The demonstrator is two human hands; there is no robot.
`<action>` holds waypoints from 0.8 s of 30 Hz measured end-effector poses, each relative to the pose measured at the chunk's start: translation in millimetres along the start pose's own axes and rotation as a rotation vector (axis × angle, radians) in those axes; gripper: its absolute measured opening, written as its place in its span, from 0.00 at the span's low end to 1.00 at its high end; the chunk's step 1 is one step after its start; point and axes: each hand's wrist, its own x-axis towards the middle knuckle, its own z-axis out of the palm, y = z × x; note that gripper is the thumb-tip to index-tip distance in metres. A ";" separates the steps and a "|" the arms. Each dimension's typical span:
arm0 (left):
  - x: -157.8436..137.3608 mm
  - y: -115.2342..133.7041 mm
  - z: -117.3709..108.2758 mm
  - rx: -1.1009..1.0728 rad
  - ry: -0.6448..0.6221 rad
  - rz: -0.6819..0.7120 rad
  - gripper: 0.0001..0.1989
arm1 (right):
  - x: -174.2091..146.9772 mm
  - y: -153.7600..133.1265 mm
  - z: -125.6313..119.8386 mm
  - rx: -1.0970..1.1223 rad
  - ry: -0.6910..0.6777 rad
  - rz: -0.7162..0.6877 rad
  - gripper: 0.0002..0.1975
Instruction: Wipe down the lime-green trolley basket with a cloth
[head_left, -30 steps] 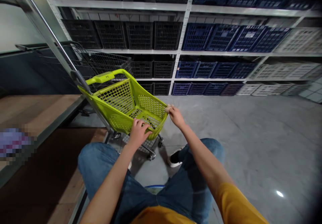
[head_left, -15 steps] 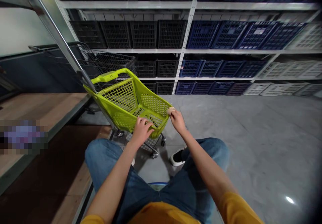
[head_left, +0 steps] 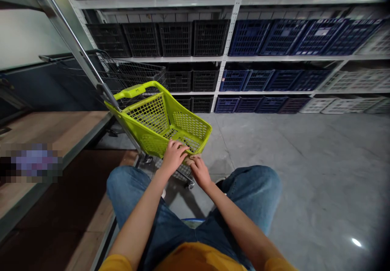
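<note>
A lime-green plastic shopping cart (head_left: 189, 118) stands before my knees, its basket facing up. My left hand (head_left: 174, 156) is closed over the near rim of the basket, fingers bent across the edge. Just to the right, my right hand (head_left: 199, 169) is closed on a small beige cloth (head_left: 191, 161), mostly hidden by the fingers. The cloth is against the outside of the basket's near corner, below the rim. Both hands are close together.
Metal shelves (head_left: 224, 59) with black crates (head_left: 176, 39), blue crates (head_left: 248, 37) and white crates (head_left: 317, 104) line the back. A dark wire cart (head_left: 134, 74) is behind the green one. A wooden bench (head_left: 55, 126) with a metal post is on my left, holding a blurred item.
My right hand has moved left and toward me with the cloth, from the basket's far right corner to its near corner. My left hand stays on the rim.
</note>
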 end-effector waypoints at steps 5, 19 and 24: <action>0.4 -2.5 -0.2 -0.015 -0.011 0.003 0.15 | -19.7 14.6 7.7 -0.004 -0.008 0.016 0.14; 27.6 15.3 20.8 -0.006 -0.005 -0.042 0.10 | -24.4 25.5 30.6 0.039 0.142 0.194 0.13; 33.3 17.9 22.2 0.001 -0.015 -0.031 0.11 | 1.7 27.5 4.6 0.082 0.296 0.262 0.14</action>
